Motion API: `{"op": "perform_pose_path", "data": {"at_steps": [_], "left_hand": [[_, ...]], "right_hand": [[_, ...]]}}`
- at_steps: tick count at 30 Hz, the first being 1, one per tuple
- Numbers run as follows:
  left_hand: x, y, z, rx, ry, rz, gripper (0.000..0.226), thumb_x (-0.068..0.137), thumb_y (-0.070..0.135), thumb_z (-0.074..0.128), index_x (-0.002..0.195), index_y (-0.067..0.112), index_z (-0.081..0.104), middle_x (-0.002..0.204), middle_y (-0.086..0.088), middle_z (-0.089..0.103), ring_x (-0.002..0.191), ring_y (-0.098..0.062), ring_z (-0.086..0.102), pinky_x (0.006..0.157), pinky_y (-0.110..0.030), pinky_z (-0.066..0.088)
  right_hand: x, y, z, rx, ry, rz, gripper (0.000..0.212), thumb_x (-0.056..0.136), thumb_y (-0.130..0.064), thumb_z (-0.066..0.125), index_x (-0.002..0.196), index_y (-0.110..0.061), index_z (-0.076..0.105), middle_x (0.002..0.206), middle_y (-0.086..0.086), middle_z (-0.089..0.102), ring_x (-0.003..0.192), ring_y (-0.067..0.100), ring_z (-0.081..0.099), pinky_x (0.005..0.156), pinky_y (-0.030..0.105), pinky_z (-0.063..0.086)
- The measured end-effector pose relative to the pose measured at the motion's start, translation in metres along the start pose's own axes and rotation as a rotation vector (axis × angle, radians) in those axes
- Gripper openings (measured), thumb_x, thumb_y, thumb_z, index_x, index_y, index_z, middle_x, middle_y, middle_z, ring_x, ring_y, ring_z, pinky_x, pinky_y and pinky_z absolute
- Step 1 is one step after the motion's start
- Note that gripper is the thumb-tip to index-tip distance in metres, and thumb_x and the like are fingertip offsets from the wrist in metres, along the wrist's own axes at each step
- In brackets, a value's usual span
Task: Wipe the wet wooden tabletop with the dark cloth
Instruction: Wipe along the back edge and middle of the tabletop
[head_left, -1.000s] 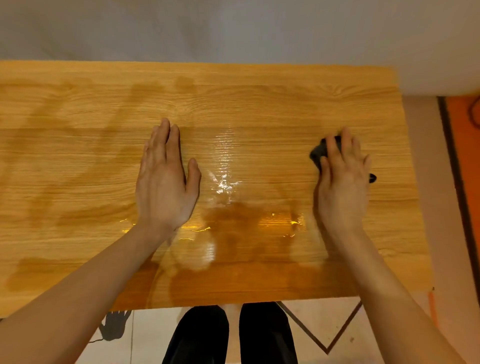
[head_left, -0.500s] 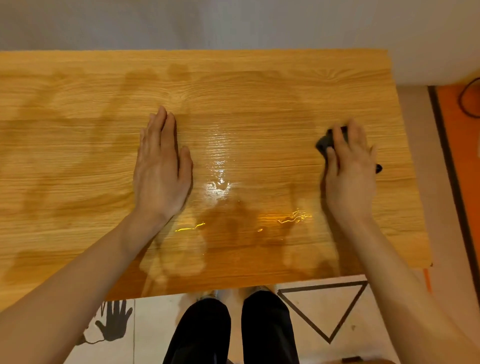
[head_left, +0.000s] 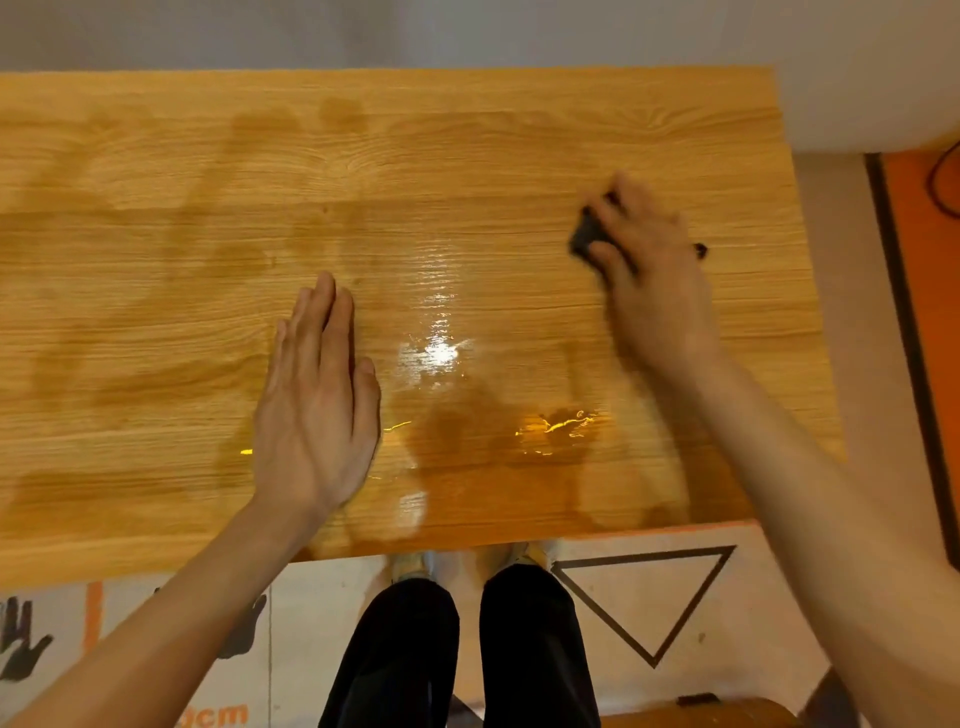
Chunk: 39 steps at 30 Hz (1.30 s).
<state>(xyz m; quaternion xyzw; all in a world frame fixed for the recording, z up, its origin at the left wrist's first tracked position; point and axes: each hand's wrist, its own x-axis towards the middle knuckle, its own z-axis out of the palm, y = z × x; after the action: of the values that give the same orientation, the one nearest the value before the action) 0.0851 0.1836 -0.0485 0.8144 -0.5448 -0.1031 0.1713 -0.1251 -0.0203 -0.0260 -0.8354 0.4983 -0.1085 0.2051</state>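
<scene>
Right hand (head_left: 652, 270) presses cloth (head_left: 586, 236) onto wet table (head_left: 467, 156), fingers curled over it; left hand (head_left: 319, 405) flat, open, empty

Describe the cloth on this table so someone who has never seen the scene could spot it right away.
Start at the big wooden tabletop and go toward its far right part, where the right hand presses down. The dark cloth is the small wad peeking out from under that hand's fingers. It is the only dark thing on the tabletop; the left hand lies flat and empty.
</scene>
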Motion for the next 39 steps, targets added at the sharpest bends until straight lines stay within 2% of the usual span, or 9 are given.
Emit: {"op": "perform_pose_path", "data": {"at_steps": [5,12,18,22,25,29,32,36,39], "left_hand": [[0.001,-0.003,0.001,0.021,0.012,0.022,0.057,0.106,0.024,0.029,0.158,0.0,0.025,0.168,-0.013,0.019,0.157,-0.024,0.013,0.129,-0.033,0.003],[0.001,-0.004,0.002,0.034,0.005,0.021,0.057,0.106,0.024,0.03,0.158,0.003,0.025,0.169,-0.011,0.018,0.158,-0.023,0.012,0.129,-0.034,0.004],[0.0,-0.006,0.004,0.021,0.027,0.029,0.056,0.106,0.026,0.029,0.157,0.003,0.026,0.168,-0.012,0.021,0.157,-0.024,0.015,0.128,-0.032,0.005],[0.0,-0.005,0.003,0.013,0.035,0.024,0.057,0.106,0.03,0.027,0.158,0.006,0.026,0.168,-0.009,0.02,0.157,-0.021,0.013,0.127,-0.025,0.002],[0.001,-0.006,0.003,0.007,0.041,0.021,0.057,0.106,0.03,0.028,0.158,0.007,0.026,0.168,-0.008,0.021,0.157,-0.022,0.014,0.127,-0.025,0.003],[0.001,-0.007,0.003,-0.003,0.044,0.012,0.056,0.106,0.029,0.03,0.158,0.009,0.027,0.168,-0.006,0.022,0.157,-0.022,0.016,0.128,-0.035,0.011],[-0.001,-0.005,0.003,-0.009,0.038,0.003,0.056,0.106,0.028,0.031,0.158,0.008,0.027,0.168,-0.006,0.022,0.156,-0.023,0.017,0.127,-0.044,0.017],[0.0,-0.004,0.001,-0.007,0.029,0.007,0.056,0.106,0.028,0.031,0.158,0.006,0.027,0.168,-0.008,0.023,0.156,-0.025,0.017,0.127,-0.045,0.017],[0.001,-0.003,0.0,-0.006,0.021,-0.008,0.057,0.105,0.026,0.032,0.157,0.004,0.028,0.168,-0.009,0.023,0.156,-0.024,0.017,0.128,-0.04,0.014]], "right_hand": [[-0.025,-0.015,0.012,-0.083,0.045,0.072,0.046,0.101,-0.033,0.042,0.144,-0.016,0.041,0.157,0.007,0.026,0.147,0.025,0.02,0.121,0.045,0.01],[-0.108,-0.043,0.029,-0.179,-0.146,-0.439,0.055,0.09,-0.013,0.062,0.142,-0.017,0.045,0.153,0.006,0.035,0.144,0.027,0.027,0.117,0.045,0.01],[-0.046,0.001,0.005,-0.104,-0.02,-0.009,0.049,0.099,-0.006,0.044,0.147,-0.007,0.033,0.158,0.012,0.021,0.148,0.026,0.015,0.122,0.037,0.005],[-0.135,-0.033,0.021,-0.01,-0.104,-0.23,0.064,0.078,0.005,0.066,0.138,-0.006,0.048,0.151,0.014,0.038,0.141,0.032,0.033,0.114,0.051,0.033],[-0.139,-0.012,0.008,0.0,-0.231,-0.5,0.063,0.08,-0.001,0.072,0.138,-0.01,0.048,0.149,0.011,0.04,0.14,0.029,0.034,0.115,0.049,0.028],[-0.065,0.029,-0.013,0.037,-0.035,-0.132,0.044,0.099,-0.009,0.049,0.142,-0.011,0.042,0.154,0.01,0.032,0.145,0.026,0.025,0.121,0.041,0.01],[-0.077,0.015,0.002,0.061,0.049,-0.017,0.042,0.1,-0.014,0.046,0.142,-0.01,0.043,0.155,0.01,0.032,0.146,0.026,0.023,0.122,0.043,0.015],[-0.155,-0.022,0.024,0.09,-0.108,-0.389,0.047,0.087,-0.008,0.067,0.133,-0.012,0.056,0.147,0.009,0.044,0.141,0.027,0.034,0.117,0.048,0.028],[-0.117,-0.02,0.019,0.152,-0.217,-0.533,0.058,0.073,0.012,0.072,0.126,-0.008,0.061,0.141,0.015,0.05,0.137,0.03,0.037,0.115,0.05,0.023]]}}
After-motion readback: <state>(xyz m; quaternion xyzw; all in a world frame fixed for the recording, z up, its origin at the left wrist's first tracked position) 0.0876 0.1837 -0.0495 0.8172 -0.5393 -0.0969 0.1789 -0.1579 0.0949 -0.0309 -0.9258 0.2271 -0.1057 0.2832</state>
